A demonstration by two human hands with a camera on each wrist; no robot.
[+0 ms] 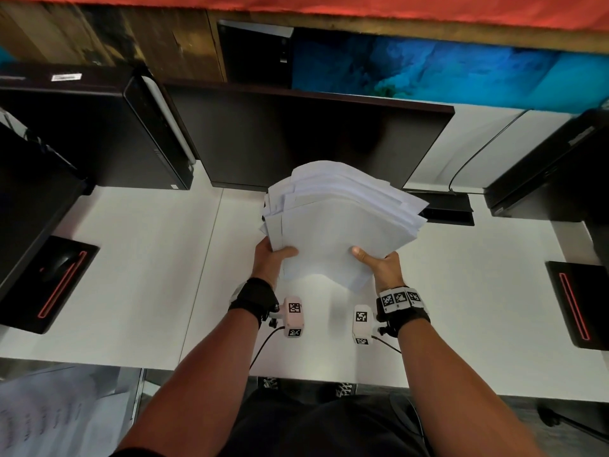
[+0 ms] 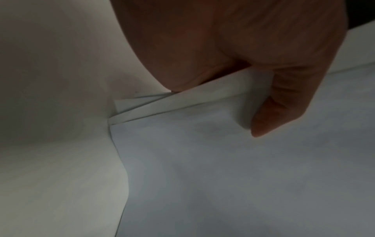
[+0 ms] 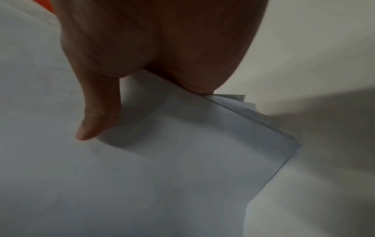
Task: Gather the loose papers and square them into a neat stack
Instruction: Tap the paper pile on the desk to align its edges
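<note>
A bundle of white papers (image 1: 333, 222) is held above the white desk (image 1: 141, 258), its sheets fanned and uneven at the far end. My left hand (image 1: 273, 258) grips the bundle's near left edge, thumb on top. My right hand (image 1: 379, 263) grips the near right edge the same way. In the left wrist view the left hand (image 2: 233, 67) pinches offset sheet edges of the papers (image 2: 223, 160). The right wrist view shows the right hand (image 3: 142, 64) with its thumb pressed on the top sheet of the papers (image 3: 162, 176). The fingers under the bundle are hidden.
A dark monitor (image 1: 303, 136) stands right behind the papers. Black computer cases (image 1: 99, 133) sit at the left and another (image 1: 557, 166) at the right. A mouse on a black pad (image 1: 62, 275) lies at left, a second pad (image 1: 576, 301) at right.
</note>
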